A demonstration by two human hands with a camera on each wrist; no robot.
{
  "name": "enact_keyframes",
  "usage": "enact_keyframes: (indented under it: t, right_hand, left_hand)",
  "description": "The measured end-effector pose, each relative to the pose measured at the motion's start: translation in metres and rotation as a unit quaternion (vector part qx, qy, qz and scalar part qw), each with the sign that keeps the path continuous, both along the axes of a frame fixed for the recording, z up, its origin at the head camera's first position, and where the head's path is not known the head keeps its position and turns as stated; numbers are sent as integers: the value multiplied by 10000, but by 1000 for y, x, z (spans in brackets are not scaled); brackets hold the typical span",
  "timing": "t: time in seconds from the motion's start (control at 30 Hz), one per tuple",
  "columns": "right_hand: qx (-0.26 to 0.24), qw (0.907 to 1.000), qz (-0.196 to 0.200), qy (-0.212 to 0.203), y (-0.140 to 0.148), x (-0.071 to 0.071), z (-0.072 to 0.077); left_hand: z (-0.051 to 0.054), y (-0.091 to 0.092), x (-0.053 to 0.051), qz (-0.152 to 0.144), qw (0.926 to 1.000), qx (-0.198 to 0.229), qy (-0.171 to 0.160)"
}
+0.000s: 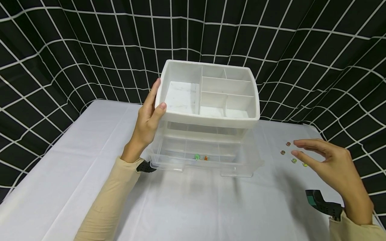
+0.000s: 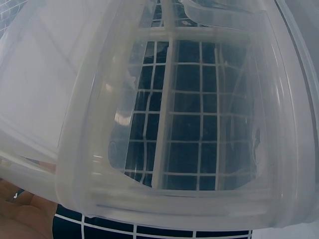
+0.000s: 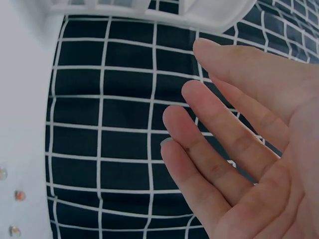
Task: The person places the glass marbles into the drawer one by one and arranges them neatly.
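Observation:
A white plastic desktop organizer (image 1: 227,86) with open compartments on top stands at the middle of the table. From its front juts a clear drawer (image 1: 178,160), pulled out. Inside the drawer lie a green bead-like piece (image 1: 197,156) and an orange one (image 1: 206,158). My left hand (image 1: 147,122) grips the organizer's left side, thumb over the rim. Over the table's right side hovers my right hand (image 1: 328,162), fingers relaxed and apart from the thumb, holding nothing. Several small shiny pieces, reddish (image 1: 282,152) and yellow-green (image 1: 294,160), lie on the cloth near its fingertips.
A white cloth (image 1: 193,207) covers the table. Black curtains with a white grid (image 1: 120,43) hang behind it and at both sides. In the left wrist view, the clear drawer wall (image 2: 199,209) fills most of the picture.

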State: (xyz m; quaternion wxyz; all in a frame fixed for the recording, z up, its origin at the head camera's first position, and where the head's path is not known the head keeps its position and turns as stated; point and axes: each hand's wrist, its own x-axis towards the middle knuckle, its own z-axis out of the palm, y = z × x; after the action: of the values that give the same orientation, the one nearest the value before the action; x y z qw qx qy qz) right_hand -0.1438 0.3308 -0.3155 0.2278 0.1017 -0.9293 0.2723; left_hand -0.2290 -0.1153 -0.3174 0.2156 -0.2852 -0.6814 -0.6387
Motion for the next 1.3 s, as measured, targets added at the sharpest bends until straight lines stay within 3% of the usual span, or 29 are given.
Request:
enact_keyframes:
  t: [0.33, 0.73, 1.3]
  right_hand:
    - [77, 9994, -213, -262, 11, -5, -8]
    - [-11, 9995, -231, -225, 27, -13, -20]
    - [-4, 9967, -432, -691, 52, -21, -40]
  left_hand:
    - [0, -1, 0, 2, 10000, -12, 1]
    - [0, -1, 0, 46, 10000, -62, 49]
    - [0, -1, 0, 5, 9999, -66, 93]
